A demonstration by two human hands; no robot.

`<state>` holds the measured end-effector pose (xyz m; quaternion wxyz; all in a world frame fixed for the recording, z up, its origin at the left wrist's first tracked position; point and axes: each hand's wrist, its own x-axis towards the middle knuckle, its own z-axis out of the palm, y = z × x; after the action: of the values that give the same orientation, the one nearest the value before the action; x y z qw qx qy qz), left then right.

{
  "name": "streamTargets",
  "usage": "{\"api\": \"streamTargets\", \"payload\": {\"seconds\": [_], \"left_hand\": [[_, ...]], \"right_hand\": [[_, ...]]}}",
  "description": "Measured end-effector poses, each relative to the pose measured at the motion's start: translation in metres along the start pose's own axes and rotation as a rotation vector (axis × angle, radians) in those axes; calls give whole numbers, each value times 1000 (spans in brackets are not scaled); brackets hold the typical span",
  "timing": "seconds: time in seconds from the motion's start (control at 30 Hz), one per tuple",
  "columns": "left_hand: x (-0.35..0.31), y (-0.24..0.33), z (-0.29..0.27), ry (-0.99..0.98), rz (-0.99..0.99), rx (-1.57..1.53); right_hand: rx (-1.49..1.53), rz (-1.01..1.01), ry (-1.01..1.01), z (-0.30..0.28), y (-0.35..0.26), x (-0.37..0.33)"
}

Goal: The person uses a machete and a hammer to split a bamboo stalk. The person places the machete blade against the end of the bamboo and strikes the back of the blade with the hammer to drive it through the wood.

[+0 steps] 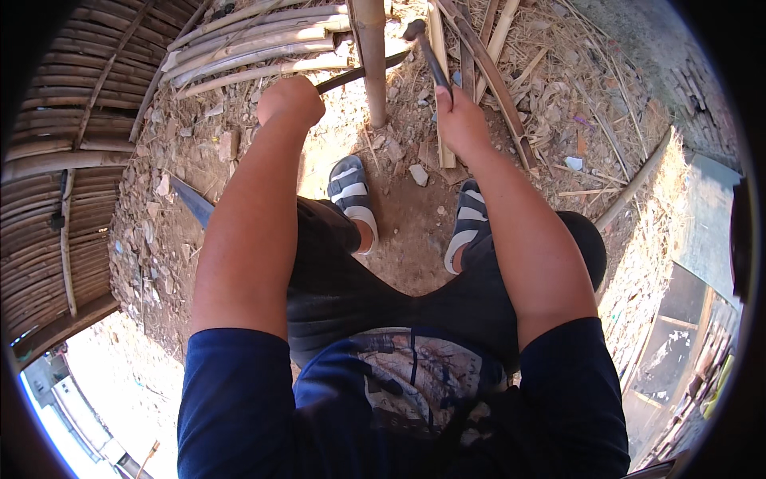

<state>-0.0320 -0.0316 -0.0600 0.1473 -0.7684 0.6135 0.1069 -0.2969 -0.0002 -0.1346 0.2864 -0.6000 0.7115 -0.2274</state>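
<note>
Bamboo pole (369,40) is standing upright at top centre, between the two hands and a little beyond them, its lower end being set on the dirt ground (403,215) and its upper part being cut off by the upper edge. Across the pole, a long dark blade (343,79) is being held out by the left hand (291,102). That hand is being clenched in a full fist, its back turned upward, and the blade's grip is being hidden inside it. The blade is showing on both sides of the pole; whether it is being sunk into the bamboo or passed behind it cannot be told.

By the right hand (463,124), also being closed tightly, a hammer (432,58) is being gripped by its dark handle, the thumb being laid along the shaft. The hammer's head is being pointed away from the body, near the blade's tip.

Both forearms are being stretched forward, the left forearm (254,207) being angled slightly inward to the right, the right forearm (533,223) inward to the left. Below, two strapped sandals (349,188) are being planted apart. Split bamboo strips (255,52) are being seen lying beyond the left hand.
</note>
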Motion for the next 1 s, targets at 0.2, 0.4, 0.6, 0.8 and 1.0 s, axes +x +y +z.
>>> {"api": "streamTargets", "payload": {"seconds": [0.2, 0.4, 0.6, 0.8, 1.0], "left_hand": [[3, 6, 31, -67, -8, -98], [11, 25, 42, -28, 56, -81], [8, 17, 37, -42, 25, -100], [15, 13, 44, -68, 32, -99], [13, 11, 43, -47, 17, -87]], "right_hand": [[140, 79, -60, -23, -16, 12], [446, -54, 250, -53, -39, 19], [522, -98, 361, -63, -31, 16], [78, -71, 144, -28, -15, 0], [-36, 60, -85, -14, -5, 9]]}}
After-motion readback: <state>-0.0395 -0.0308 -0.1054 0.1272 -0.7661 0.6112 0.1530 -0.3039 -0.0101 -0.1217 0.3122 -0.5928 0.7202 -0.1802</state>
